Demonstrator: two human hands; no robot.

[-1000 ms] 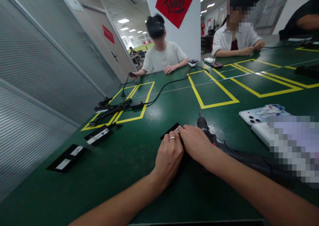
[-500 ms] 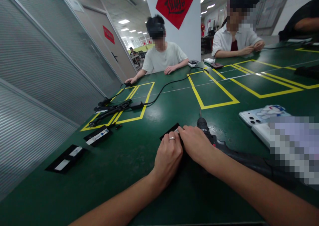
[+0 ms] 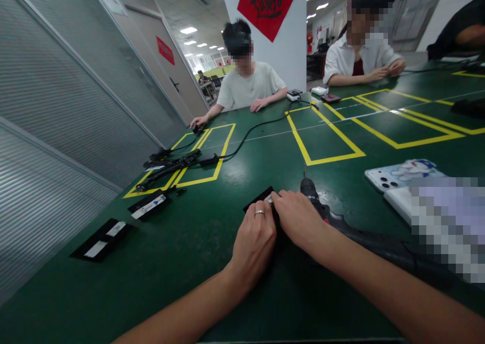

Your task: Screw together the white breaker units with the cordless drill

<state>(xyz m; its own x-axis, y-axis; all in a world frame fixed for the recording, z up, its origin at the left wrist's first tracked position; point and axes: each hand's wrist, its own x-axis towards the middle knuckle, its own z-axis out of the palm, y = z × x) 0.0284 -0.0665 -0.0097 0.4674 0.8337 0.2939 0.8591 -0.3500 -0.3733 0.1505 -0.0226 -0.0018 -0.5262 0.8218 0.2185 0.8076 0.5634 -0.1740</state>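
Note:
Both hands meet over a flat black piece with a white strip (image 3: pixel 258 198), which lies on the green table; much of it is covered. My left hand (image 3: pixel 255 235), with a ring on one finger, has its fingers bent down onto the near left part. From the right, my right hand (image 3: pixel 299 215) touches the left hand and pinches at the white strip, its fingertips largely hidden. A black power drill (image 3: pixel 337 220) lies just right of my right hand, partly under the forearm, with its bit pointing away.
Two similar black pieces with white strips, a farther one (image 3: pixel 138 210) and a nearer one (image 3: pixel 89 250), lie left. Beyond are black cabled tools (image 3: pixel 170 169) and yellow tape outlines (image 3: pixel 333 159). A phone (image 3: pixel 401 175) lies right. Across the table sit co-workers, one with a hand (image 3: pixel 199 123) on a black object.
My hands stay over the black piece, with the left hand shifted very slightly. The co-worker's hand at the far left has lifted a little. The view has moved slightly.

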